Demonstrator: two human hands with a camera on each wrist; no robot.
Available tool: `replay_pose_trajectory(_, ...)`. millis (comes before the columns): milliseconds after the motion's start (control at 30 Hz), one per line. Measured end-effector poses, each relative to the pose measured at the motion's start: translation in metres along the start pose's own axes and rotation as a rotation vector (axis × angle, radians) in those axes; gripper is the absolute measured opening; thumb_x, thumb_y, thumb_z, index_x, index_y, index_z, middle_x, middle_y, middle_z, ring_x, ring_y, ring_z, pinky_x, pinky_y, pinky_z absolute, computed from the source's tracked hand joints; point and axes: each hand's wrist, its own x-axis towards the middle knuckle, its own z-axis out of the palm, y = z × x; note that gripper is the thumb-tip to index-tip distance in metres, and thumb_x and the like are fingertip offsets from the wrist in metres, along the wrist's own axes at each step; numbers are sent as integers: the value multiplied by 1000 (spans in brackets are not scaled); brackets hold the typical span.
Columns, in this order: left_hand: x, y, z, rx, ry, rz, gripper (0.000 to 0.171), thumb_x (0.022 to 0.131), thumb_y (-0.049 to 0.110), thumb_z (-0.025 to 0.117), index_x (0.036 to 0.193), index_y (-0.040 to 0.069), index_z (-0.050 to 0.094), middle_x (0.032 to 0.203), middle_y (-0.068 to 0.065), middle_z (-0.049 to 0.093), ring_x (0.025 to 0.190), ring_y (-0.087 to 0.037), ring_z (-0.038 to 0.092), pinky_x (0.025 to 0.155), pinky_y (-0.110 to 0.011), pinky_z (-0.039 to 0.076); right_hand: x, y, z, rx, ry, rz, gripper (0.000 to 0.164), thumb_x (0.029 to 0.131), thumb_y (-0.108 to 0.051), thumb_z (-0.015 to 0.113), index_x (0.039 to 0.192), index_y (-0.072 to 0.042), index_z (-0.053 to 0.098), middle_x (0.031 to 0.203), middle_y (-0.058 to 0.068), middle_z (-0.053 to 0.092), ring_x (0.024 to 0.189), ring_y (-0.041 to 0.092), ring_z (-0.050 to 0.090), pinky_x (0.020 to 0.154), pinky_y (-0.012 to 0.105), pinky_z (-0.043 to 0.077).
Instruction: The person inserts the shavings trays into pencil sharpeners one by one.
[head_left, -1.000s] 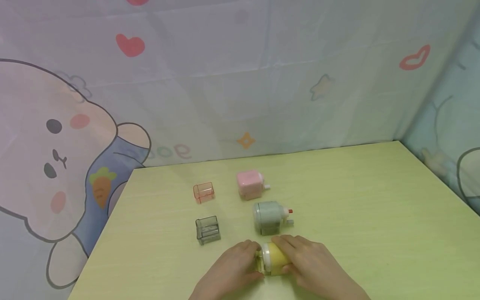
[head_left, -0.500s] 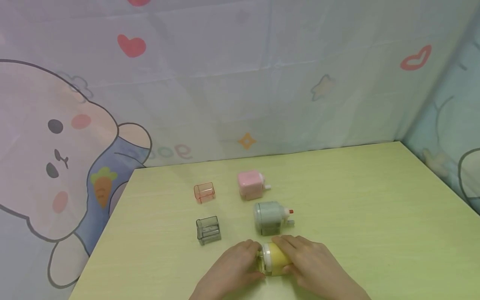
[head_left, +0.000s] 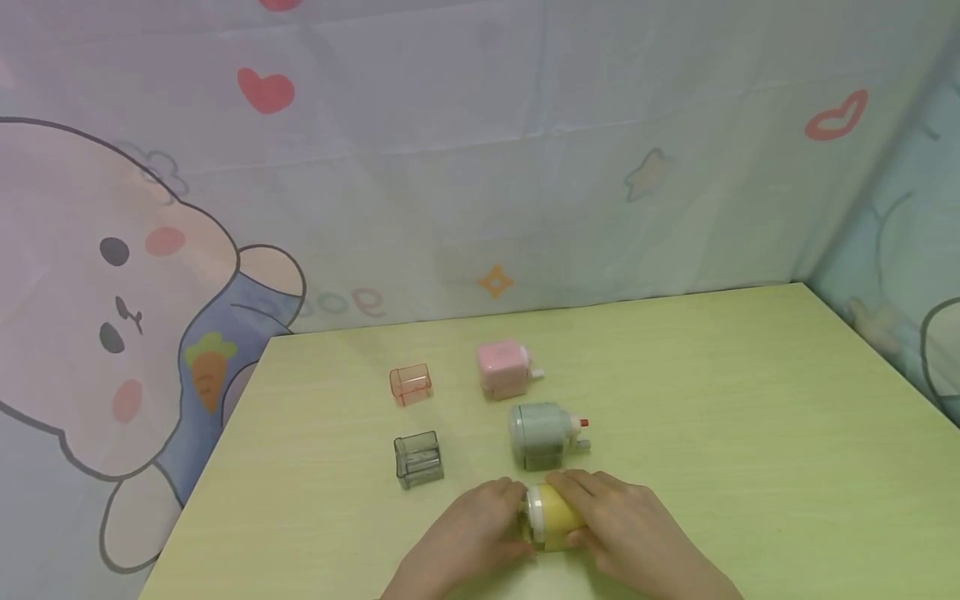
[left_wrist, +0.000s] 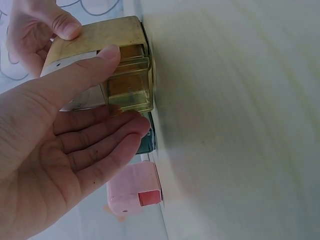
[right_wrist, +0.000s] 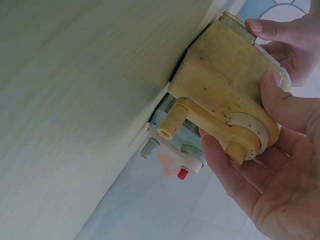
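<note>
A yellow crank pencil sharpener (head_left: 558,518) lies near the front of the table. My right hand (head_left: 630,525) grips its body, thumb on one side and fingers on the other, as the right wrist view shows with the yellow crank (right_wrist: 205,120). At the opposite end, my left hand (head_left: 472,529) pinches the see-through yellow shavings drawer (left_wrist: 129,90) between thumb and fingers. The drawer sits mostly inside the body. Just behind stands a grey-green crank sharpener (head_left: 538,435), and farther back a pink one (head_left: 502,368).
A clear grey shavings drawer (head_left: 418,458) lies left of the grey-green sharpener. Left of the pink sharpener is a clear red drawer (head_left: 410,384). The pale yellow-green table (head_left: 720,417) ends at a printed cloth backdrop (head_left: 465,167).
My left hand has shifted slightly right toward the yellow sharpener, and less of its drawer sticks out. The right hand keeps its grip; the head view has drifted a little.
</note>
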Motion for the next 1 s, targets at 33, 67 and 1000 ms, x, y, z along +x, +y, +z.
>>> replay_pose_trajectory(33,0,0,0,2,-2,0,37,68,34,75,88,11,55,77,8,51,64,-2,42,60,-17,43,0,0,0,2,0,0,60,63,-21,77,117,-7,54,107,5,63,93,17,57,70,38,55)
replay_pose_trajectory(67,1,0,0,1,-4,-1,37,68,34,75,88,11,55,77,8,51,64,-2,42,60,-17,44,0,0,0,2,0,-1,60,63,-21,77,117,-7,54,107,5,63,93,18,57,70,38,55)
replay_pose_trajectory(1000,8,-4,6,-169,-2,-64,44,61,34,80,89,12,54,76,7,53,62,-2,43,55,-15,41,-1,2,2,0,7,-16,60,64,-24,76,117,-7,55,107,4,63,90,17,57,67,36,55)
